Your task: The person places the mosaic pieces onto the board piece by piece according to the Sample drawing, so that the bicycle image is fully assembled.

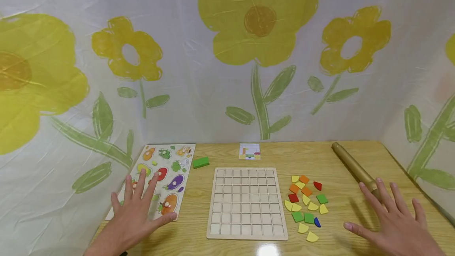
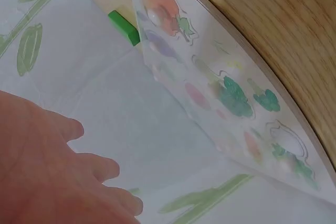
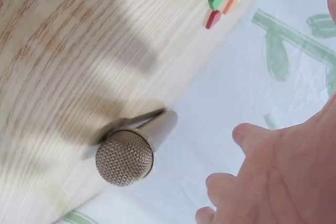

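Note:
My left hand (image 1: 131, 212) is spread, with straight fingers, over a vegetable knob puzzle board (image 1: 192, 147) at the left of the table. Knobbed pieces such as a purple eggplant (image 1: 175, 182) and an orange pumpkin (image 1: 168, 204) sit in that board. On the right, my other hand (image 1: 394, 218) is spread too and holds nothing. It overlaps the near end of a gold microphone (image 1: 352, 165) in the head view. The right wrist view shows the microphone's mesh head (image 3: 124, 158) apart from the fingers.
Between the hands lies a wooden grid board (image 1: 247, 237) with bare square cells. Several small coloured tiles (image 1: 309, 218), squares and quarter-rounds among them, are scattered to its right. A green block (image 1: 201, 162) and a printed card (image 1: 249, 151) lie farther back. A flowered curtain (image 1: 199, 102) encloses the table.

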Tool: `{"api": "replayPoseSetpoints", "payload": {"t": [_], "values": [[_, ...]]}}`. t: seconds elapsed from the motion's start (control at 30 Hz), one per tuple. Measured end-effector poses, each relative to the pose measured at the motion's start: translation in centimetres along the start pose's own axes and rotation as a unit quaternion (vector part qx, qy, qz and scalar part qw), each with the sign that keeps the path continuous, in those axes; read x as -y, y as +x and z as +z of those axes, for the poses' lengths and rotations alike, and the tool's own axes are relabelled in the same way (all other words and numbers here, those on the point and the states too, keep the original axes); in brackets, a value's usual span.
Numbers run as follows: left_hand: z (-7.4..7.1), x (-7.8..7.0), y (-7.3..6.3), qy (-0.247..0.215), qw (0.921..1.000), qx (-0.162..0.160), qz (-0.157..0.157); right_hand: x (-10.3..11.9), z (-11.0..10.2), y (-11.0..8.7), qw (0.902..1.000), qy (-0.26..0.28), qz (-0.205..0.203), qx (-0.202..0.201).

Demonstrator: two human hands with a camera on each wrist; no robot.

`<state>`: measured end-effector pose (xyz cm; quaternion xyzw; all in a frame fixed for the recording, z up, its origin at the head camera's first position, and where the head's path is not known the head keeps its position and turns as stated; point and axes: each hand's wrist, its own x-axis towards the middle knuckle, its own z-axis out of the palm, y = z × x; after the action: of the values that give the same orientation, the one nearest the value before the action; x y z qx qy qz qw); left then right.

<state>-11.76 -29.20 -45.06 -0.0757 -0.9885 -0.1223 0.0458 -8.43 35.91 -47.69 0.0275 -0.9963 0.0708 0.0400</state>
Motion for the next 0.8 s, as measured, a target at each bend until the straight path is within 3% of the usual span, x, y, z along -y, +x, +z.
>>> {"api": "replayPoseSetpoints", "payload": {"t": [0.27, 0.43, 0.6, 0.8], "values": [[0.9, -1.0, 0.9, -0.068, 0.9970, -0.002, 0.037, 0.9, 0.4, 0.3, 0.9984, 0.046, -0.031, 0.001], [2.2, -3.3, 2.0, -0.095, 0.9932, 0.003, 0.068, 2.7, 0.2, 1.1, 0.9937, 0.091, -0.062, -0.023], [3.8, -6.6, 3.2, -0.121, 0.9911, 0.017, 0.054, 4.6, 0.2, 2.4, 0.9847, 0.144, -0.095, -0.022], [4.8, -9.8, 5.3, -0.182, 0.9813, 0.056, 0.028, 6.1, 0.2, 3.6, 0.9759, 0.167, -0.135, -0.038]]}}
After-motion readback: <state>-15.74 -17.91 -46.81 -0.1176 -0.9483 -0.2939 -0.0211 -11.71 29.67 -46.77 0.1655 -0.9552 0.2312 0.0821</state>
